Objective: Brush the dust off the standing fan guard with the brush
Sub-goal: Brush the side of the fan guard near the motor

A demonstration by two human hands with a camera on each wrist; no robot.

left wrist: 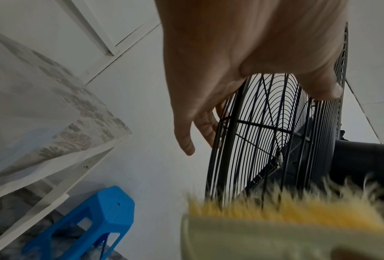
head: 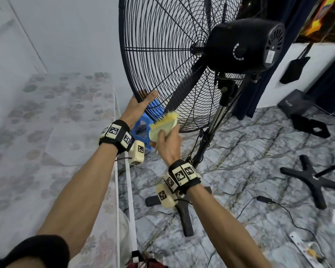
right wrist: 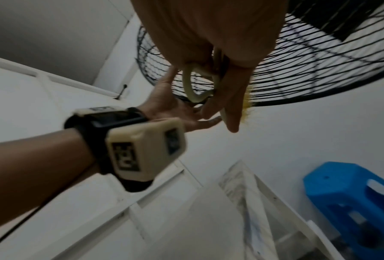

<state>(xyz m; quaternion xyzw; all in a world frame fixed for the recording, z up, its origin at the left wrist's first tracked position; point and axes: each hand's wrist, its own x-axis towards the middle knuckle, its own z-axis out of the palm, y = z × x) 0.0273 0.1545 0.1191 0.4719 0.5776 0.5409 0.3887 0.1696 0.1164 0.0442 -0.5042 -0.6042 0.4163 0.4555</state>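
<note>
The black wire fan guard (head: pixel 162 55) of a tall standing fan fills the upper middle of the head view. My left hand (head: pixel 145 97) holds its lower left rim, thumb on the rear side and fingers on the front. The left wrist view shows the same hand (left wrist: pixel 231 88) clasping the guard (left wrist: pixel 264 132). My right hand (head: pixel 167 141) grips a pale green brush (head: pixel 163 123) whose yellow bristles touch the guard's lower wires. In the right wrist view the fingers (right wrist: pixel 231 98) curl round the brush's looped handle (right wrist: pixel 191 84).
A blue plastic stool (head: pixel 141 130) stands on the floor behind the guard. A bed with a floral cover (head: pixel 56 132) runs along the left. The fan's cross base (head: pixel 184 213), a second cross base (head: pixel 313 180), a power strip (head: pixel 302 246) and cables lie on the marbled floor.
</note>
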